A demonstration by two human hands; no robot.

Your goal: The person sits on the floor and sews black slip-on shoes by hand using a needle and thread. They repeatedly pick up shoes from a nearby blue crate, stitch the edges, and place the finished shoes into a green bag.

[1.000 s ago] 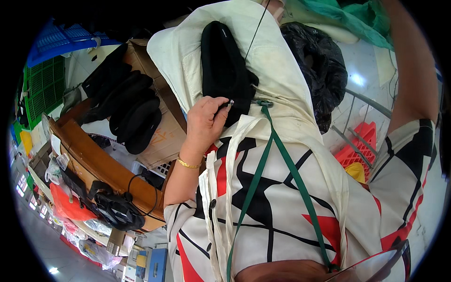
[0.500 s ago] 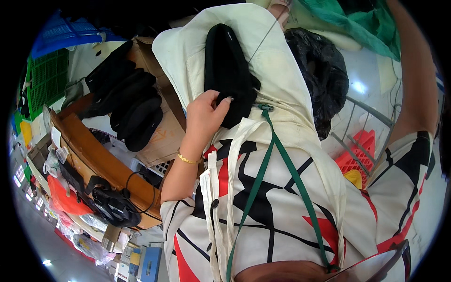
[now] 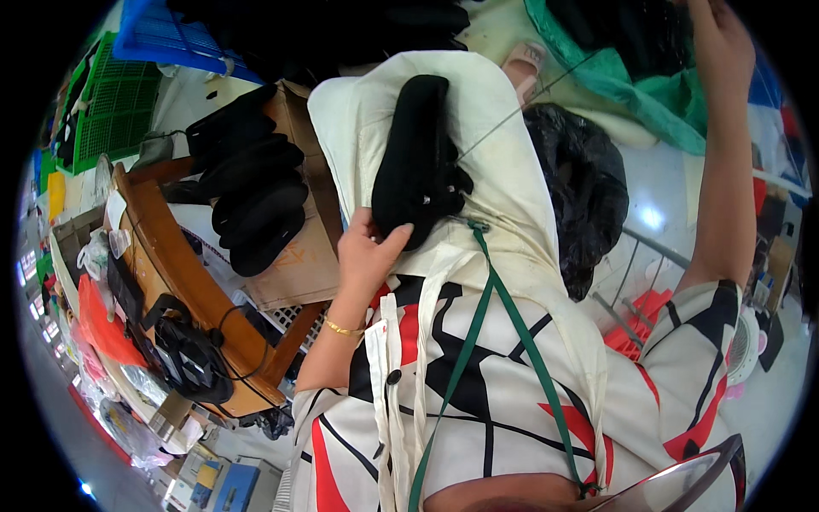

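Observation:
A black cloth shoe (image 3: 409,162) lies lengthwise on the cream apron (image 3: 503,196) over my lap. My left hand (image 3: 371,247) grips its near end, thumb on top and fingers at the left edge. A small shiny spot shows on the shoe, beside a ruffled black part on its right. From there a thin dark thread (image 3: 533,101) runs up and right. My right arm is stretched out to the far right, and my right hand (image 3: 723,38) is raised at the picture's edge. Its fingers look curled; whatever they hold is too dark and cut off to make out.
Similar black shoes (image 3: 256,200) are piled on a cardboard box (image 3: 294,269) at left, by a wooden table (image 3: 200,294). A black plastic bag (image 3: 584,188) stands right of my lap, near a green sack (image 3: 627,90). Blue (image 3: 175,38) and green crates (image 3: 115,111) stand far left.
The shoe has turned so its opening faces right and its side shows. My left hand has shifted its hold to the near left edge. My right hand has come into view at upper right.

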